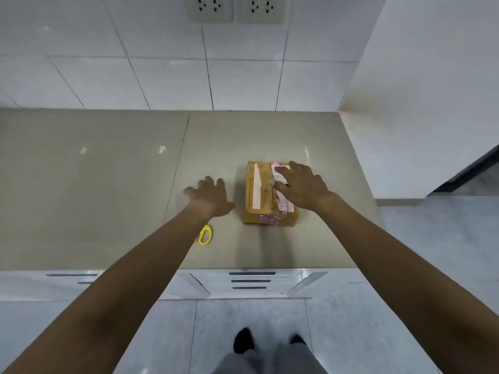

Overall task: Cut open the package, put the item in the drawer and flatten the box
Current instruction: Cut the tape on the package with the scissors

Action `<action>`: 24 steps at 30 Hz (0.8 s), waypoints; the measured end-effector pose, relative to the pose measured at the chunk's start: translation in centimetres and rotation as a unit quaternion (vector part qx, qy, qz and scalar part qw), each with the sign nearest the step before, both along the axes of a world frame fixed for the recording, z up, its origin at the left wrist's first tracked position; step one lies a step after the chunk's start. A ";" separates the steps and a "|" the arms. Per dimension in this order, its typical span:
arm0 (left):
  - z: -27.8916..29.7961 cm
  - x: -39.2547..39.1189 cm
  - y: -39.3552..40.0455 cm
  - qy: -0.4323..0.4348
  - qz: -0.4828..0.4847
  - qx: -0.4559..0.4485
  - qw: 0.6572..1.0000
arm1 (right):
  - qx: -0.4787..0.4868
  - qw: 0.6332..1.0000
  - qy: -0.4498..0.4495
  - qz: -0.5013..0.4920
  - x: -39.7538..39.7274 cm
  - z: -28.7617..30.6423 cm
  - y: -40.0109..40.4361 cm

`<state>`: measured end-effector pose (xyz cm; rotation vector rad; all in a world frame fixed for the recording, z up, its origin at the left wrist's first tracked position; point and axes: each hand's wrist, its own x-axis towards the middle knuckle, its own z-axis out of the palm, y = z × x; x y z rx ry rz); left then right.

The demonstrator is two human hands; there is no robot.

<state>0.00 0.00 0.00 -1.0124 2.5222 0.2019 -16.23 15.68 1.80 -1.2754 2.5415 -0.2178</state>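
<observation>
Even, Soft Light With Wide-Angle Bend

The scene is brightly and evenly lit, with a cool, washed-out cast. Small white glints on the countertop [94, 184] mark overhead light reflecting off its dull sheen. A soft shadow runs from the box [270, 194] toward the near counter edge (its edges are diffuse, not crisp). The left hand [212, 197] is smeared by motion blur at the fingers; the right hand [299, 186] is slightly soft too. Tile lines on the wall [162, 63] splay outward toward the corners, showing lens distortion. Overall detail is soft.
</observation>
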 end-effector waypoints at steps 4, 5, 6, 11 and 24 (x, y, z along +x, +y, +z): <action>-2.2 2.0 0.9 -0.071 0.076 -0.037 0.994 | 0.031 0.999 0.015 0.027 -1.3 -0.7 -0.4; -2.7 2.3 1.0 -0.070 0.086 -0.017 0.994 | 0.030 0.999 0.014 0.029 -1.6 -0.9 -0.6; -3.1 2.4 0.9 -0.058 0.097 0.007 0.994 | 0.029 0.999 0.012 0.030 -2.0 -1.1 -0.7; -5.0 1.6 0.1 -0.007 0.068 0.018 0.997 | 0.043 0.997 0.004 0.063 -3.2 -1.5 -1.1; -3.4 2.0 -1.3 0.214 0.084 0.106 0.967 | 0.015 0.990 0.066 0.126 -3.7 -3.9 -2.8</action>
